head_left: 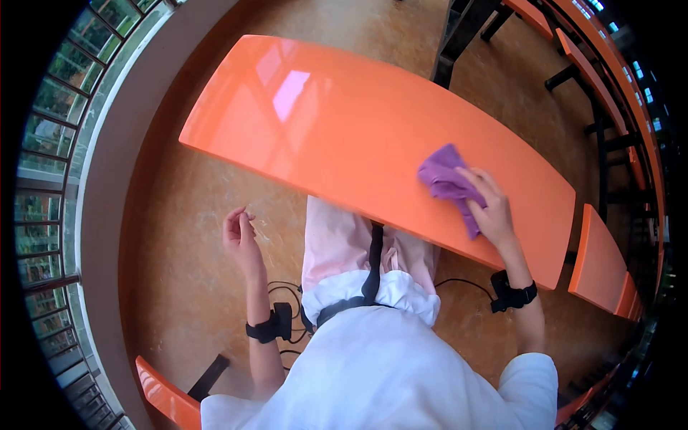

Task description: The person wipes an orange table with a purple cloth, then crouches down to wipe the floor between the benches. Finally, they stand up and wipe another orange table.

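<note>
A purple cloth [448,175] lies bunched on the glossy orange tabletop [358,122], right of its middle. My right hand [491,208] presses on the cloth, fingers closed over its near side. Part of the cloth hangs down past the thumb toward the table's near edge. Off to the left, my left hand [242,233] hovers over the floor, clear of the table. Its fingers are curled in loosely, and I see nothing held in them. Black straps with small devices sit on both forearms.
More orange tables or benches [602,261] stand to the right, with dark metal legs. An orange bench end [168,394] is at the lower left. A low wall and barred windows [46,179] run along the left. Black cables [287,287] hang near my waist.
</note>
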Tool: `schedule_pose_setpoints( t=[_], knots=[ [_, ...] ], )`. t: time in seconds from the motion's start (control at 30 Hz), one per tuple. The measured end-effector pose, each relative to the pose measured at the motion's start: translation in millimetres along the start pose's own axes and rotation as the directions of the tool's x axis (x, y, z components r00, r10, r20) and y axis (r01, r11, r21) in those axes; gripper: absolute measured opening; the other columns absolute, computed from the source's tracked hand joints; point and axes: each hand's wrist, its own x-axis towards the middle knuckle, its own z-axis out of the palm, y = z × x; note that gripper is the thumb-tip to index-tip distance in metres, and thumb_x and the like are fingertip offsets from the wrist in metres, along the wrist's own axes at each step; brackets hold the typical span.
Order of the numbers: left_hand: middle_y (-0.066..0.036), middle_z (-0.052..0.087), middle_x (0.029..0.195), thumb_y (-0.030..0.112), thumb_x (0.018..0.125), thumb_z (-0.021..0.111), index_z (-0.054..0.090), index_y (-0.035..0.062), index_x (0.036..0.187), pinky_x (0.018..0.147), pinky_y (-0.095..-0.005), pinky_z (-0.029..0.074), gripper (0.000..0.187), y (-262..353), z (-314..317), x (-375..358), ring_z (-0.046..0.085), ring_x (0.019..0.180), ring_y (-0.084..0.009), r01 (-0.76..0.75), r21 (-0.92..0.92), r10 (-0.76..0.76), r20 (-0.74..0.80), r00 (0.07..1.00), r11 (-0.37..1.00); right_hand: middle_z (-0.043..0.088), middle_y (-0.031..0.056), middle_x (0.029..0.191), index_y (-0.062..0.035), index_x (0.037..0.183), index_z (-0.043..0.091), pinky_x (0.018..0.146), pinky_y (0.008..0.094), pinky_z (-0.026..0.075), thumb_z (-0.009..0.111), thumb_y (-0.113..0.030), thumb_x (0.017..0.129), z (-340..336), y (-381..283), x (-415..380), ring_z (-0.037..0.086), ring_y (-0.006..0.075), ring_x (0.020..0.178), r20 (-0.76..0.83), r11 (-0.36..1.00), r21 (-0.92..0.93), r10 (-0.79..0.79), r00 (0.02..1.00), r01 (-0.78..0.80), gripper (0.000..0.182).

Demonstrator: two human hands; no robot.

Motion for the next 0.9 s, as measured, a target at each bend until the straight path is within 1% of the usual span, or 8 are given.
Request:
schedule_pose_setpoints(
  t=[0.17,0.27,0.33,0.4,0.5,0.63,0.77,0.9],
  knots=[
    [0.000,0.057,0.075,0.008,0.087,0.049,0.057,0.0040,0.096,0.052,-0.0157,0.033,0.013,-6.4,-8.6,-6.4,0.043,0.060,-0.0024,0.010,0.031,-0.010,-0.005,1.000,0.999,0.052,0.0134,0.112,-0.0084,0.120,0.049,0.086,0.0373,0.042,0.050,-0.002,0.078,-35.2,128.9,-60.8,0.051,0.0313,0.103,-0.379,0.917,-0.250,0.204,0.903,-0.312,0.042],
    [-0.001,0.056,0.076,0.008,0.086,0.049,0.057,0.0036,0.097,0.051,-0.0162,0.032,0.014,-22.2,-12.4,-9.5,0.040,0.058,-0.0025,0.034,0.060,-0.033,-0.020,0.999,0.998,0.052,0.0161,0.112,-0.0049,0.120,0.047,0.084,0.0394,0.042,0.049,-0.006,0.081,-72.5,174.4,-99.9,0.051,0.0336,0.101,-0.644,0.716,-0.383,0.247,0.724,-0.584,0.039],
    [-0.001,0.056,0.077,0.009,0.086,0.049,0.056,0.0038,0.098,0.051,-0.0161,0.031,0.014,-29.5,-8.7,-12.0,0.039,0.058,-0.0025,0.020,0.034,-0.019,-0.022,1.000,0.999,0.051,0.0190,0.110,-0.0046,0.121,0.045,0.082,0.0412,0.043,0.049,-0.008,0.081,-85.4,197.1,-117.2,0.051,0.0357,0.099,-0.706,0.434,-0.289,0.506,0.496,-0.853,0.040],
    [-0.001,0.056,0.077,0.009,0.087,0.049,0.056,0.0042,0.098,0.051,-0.0159,0.031,0.014,-38.0,-4.1,-12.6,0.039,0.058,-0.0022,0.031,0.060,-0.031,0.000,1.000,0.998,0.051,0.0207,0.108,-0.0053,0.121,0.044,0.081,0.0423,0.043,0.050,-0.008,0.080,-75.7,197.2,-117.6,0.052,0.0374,0.097,-0.711,0.584,-0.390,0.300,0.636,-0.712,0.041],
    [-0.001,0.055,0.077,0.010,0.087,0.049,0.056,0.0044,0.097,0.051,-0.0159,0.030,0.014,-38.1,14.0,-15.9,0.039,0.058,-0.0021,0.068,0.048,-0.071,0.056,0.996,0.996,0.048,0.0172,0.112,-0.0085,0.120,0.046,0.076,0.0431,0.045,0.051,-0.009,0.078,-50.4,129.2,-67.2,0.054,0.0359,0.091,-0.562,0.695,-0.369,0.362,0.744,-0.617,0.042],
    [0.000,0.055,0.078,0.010,0.087,0.048,0.056,0.0050,0.097,0.052,-0.0163,0.031,0.013,-18.6,40.1,-24.0,0.039,0.059,-0.0021,-0.008,0.058,0.001,0.113,0.994,0.998,0.047,0.0163,0.110,-0.0133,0.119,0.048,0.083,0.0397,0.043,0.050,-0.004,0.074,2.8,52.6,-9.5,0.050,0.0317,0.099,-0.268,0.816,-0.520,0.127,0.955,-0.254,0.047],
    [-0.002,0.055,0.078,0.010,0.088,0.048,0.056,0.0030,0.098,0.058,-0.0201,0.036,0.015,0.4,59.1,-32.0,0.044,0.065,-0.0065,-0.278,0.167,0.255,0.147,0.956,0.946,0.047,0.0111,0.112,-0.0188,0.116,0.051,0.078,0.0365,0.042,0.046,-0.010,0.075,26.3,34.5,25.8,0.051,0.0258,0.095,-0.050,0.768,-0.567,-0.394,0.918,0.299,0.042],
    [-0.005,0.054,0.077,0.007,0.087,0.048,0.056,-0.0009,0.096,0.063,-0.0244,0.040,0.015,14.4,67.2,-43.5,0.048,0.070,-0.0117,-0.454,0.326,0.384,0.257,0.887,0.829,0.049,0.0089,0.108,-0.0193,0.109,0.054,0.076,0.0349,0.042,0.046,-0.013,0.078,1.4,84.5,43.7,0.052,0.0250,0.093,-0.162,0.769,-0.577,-0.440,0.883,0.277,0.033]
  ],
)
